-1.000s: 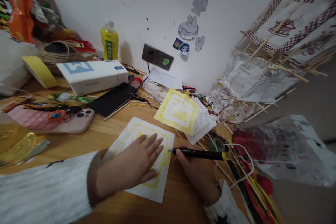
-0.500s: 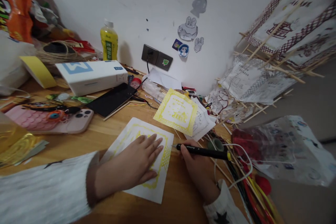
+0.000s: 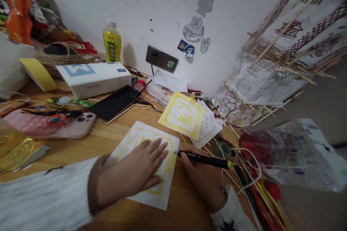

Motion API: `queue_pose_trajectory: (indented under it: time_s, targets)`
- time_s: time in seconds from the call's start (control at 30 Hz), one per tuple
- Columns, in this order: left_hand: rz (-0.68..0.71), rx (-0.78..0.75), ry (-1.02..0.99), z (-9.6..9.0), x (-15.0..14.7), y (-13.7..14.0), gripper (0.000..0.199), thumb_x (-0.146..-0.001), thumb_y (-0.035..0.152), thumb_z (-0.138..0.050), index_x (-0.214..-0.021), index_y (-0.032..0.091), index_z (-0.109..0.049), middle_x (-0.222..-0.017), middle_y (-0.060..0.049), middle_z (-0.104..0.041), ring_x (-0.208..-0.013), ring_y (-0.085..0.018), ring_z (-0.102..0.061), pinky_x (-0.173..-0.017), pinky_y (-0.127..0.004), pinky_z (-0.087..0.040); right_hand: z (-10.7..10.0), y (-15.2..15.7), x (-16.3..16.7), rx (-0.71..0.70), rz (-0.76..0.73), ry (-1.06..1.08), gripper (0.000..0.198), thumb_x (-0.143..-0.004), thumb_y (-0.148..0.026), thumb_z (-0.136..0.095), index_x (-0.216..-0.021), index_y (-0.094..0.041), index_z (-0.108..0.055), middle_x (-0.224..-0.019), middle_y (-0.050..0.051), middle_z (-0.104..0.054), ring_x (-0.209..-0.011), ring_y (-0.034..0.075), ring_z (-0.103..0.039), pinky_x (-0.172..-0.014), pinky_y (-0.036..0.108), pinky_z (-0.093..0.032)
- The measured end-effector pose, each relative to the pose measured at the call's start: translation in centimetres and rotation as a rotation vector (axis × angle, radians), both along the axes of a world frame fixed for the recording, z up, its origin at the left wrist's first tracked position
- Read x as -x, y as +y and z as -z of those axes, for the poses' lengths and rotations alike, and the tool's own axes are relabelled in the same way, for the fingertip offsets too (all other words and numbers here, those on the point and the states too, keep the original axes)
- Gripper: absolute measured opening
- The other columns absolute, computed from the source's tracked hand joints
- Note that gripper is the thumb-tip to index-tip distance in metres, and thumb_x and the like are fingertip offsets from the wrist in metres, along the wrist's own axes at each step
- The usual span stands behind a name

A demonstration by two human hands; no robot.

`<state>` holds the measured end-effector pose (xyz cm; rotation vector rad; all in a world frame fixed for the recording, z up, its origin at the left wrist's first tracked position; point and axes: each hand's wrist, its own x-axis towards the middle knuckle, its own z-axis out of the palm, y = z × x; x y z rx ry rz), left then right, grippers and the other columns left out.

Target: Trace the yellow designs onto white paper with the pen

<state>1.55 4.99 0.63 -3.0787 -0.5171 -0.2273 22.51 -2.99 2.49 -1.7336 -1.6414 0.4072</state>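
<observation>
Flat on a white sheet of paper (image 3: 151, 202) lies my left hand (image 3: 135, 169), its fingers spread over a yellow drawing with a patterned border. My right hand (image 3: 200, 173) grips a black marker (image 3: 203, 158) with a yellow end. The marker's tip is at the right edge of the sheet, by the yellow lattice; whether it touches the paper I cannot tell. Just beyond the sheet rests a finished-looking yellow-bordered print (image 3: 183, 115), partly over another paper with dark lines (image 3: 208, 126). My left hand hides the middle of the drawing.
A black tablet-like slab (image 3: 115, 103), a white box (image 3: 94, 79) and a pink-cased phone (image 3: 81, 126) lie to the left. Behind stands a yellow drink bottle (image 3: 111, 43). On the right are thin sticks, a clear plastic bag (image 3: 298, 155) and a stick-framed paper lantern (image 3: 295, 18).
My right hand has shifted slightly left, bringing the marker's tip from just beside the sheet to its right edge. My left hand stays in place.
</observation>
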Motion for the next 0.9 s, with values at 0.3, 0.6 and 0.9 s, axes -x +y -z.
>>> queue_pose_trajectory:
  time_s: [0.3, 0.6, 0.9]
  targets:
    - [-0.01, 0.021, -0.008, -0.1, -0.2, 0.2, 0.063, -0.094, 0.05, -0.051, -0.141, 0.008, -0.045, -0.145, -0.019, -0.045, -0.134, -0.037, -0.041, -0.104, -0.052, -0.037, -1.0, 0.0, -0.1, -0.008, 0.163, -0.056, 0.019, -0.09, -0.033, -0.048, -0.084, -0.023, -0.062, -0.078, 0.001, -0.07, -0.074, 0.02, -0.067, -0.073, 0.032, -0.054]
    - [-0.016, 0.021, -0.001, -0.5, -0.1, -0.1, 0.063, -0.093, 0.05, -0.053, -0.14, 0.007, -0.047, -0.145, -0.019, -0.045, -0.133, -0.037, -0.042, -0.104, -0.052, -0.038, 1.5, 0.2, -0.6, -0.037, -0.066, 0.065, 0.014, -0.089, -0.028, -0.057, -0.096, -0.025, -0.068, -0.096, 0.001, -0.072, -0.09, 0.018, -0.067, -0.086, 0.033, -0.052]
    - [-0.008, 0.007, -0.001, -0.1, 0.0, 0.0, 0.064, -0.095, 0.05, -0.05, -0.141, 0.006, -0.044, -0.145, -0.02, -0.044, -0.134, -0.037, -0.041, -0.104, -0.052, -0.037, 0.9, 0.2, -0.5, -0.005, 0.029, 0.049, 0.017, -0.091, -0.033, -0.051, -0.095, -0.024, -0.065, -0.093, 0.002, -0.071, -0.089, 0.02, -0.066, -0.087, 0.037, -0.051]
